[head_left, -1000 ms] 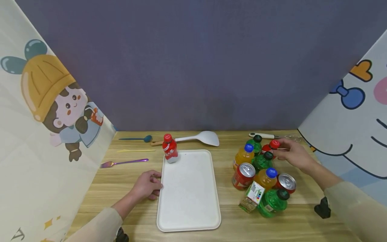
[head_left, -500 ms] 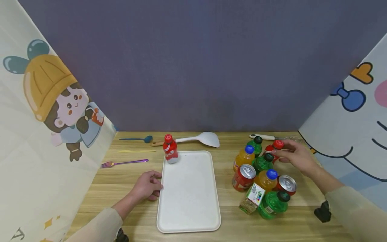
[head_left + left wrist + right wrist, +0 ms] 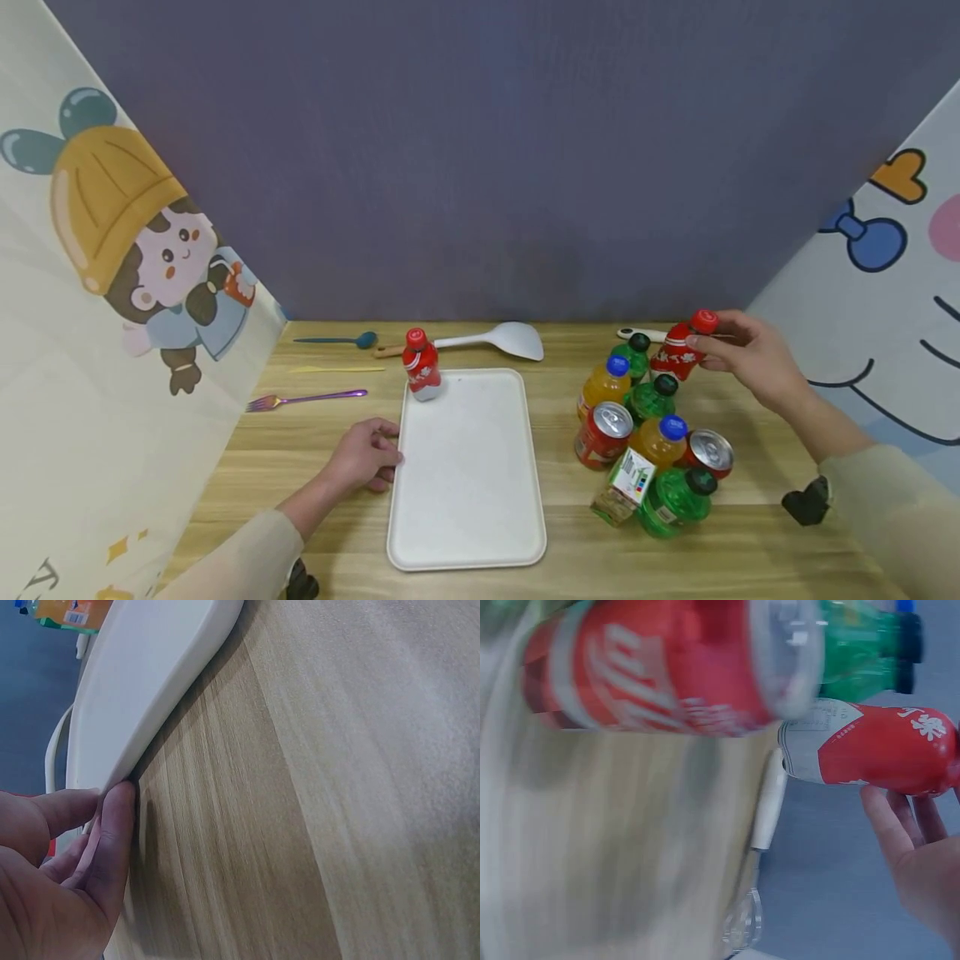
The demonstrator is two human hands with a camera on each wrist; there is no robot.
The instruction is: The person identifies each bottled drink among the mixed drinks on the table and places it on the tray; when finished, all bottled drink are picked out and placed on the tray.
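My right hand [image 3: 753, 358] grips a red soda bottle [image 3: 678, 352] near its red cap. The bottle tilts and is raised beside the other drinks; in the right wrist view the bottle [image 3: 885, 750] shows its pale lower end and my fingers at its upper part. My left hand [image 3: 363, 456] pinches the left rim of a white tray [image 3: 468, 475] between thumb and fingers, seen close up in the left wrist view, where the hand [image 3: 67, 870] sits at the tray's edge. A second red bottle [image 3: 422, 367] stands upright at the tray's far left corner.
Several drinks crowd left of my right hand: green bottles [image 3: 675, 504], orange juice bottles [image 3: 604, 387], red cans [image 3: 604, 435] and a small carton [image 3: 625, 487]. Behind them lies a whisk [image 3: 769, 802]. A white spatula [image 3: 517, 341], blue spoon [image 3: 337, 340], yellow utensil [image 3: 337, 369] and purple fork [image 3: 307, 401] lie left and back.
My right hand has lifted the red bottle up and slightly to the right, out from among the drinks, and it now leans. My left hand has stayed at the tray's rim.
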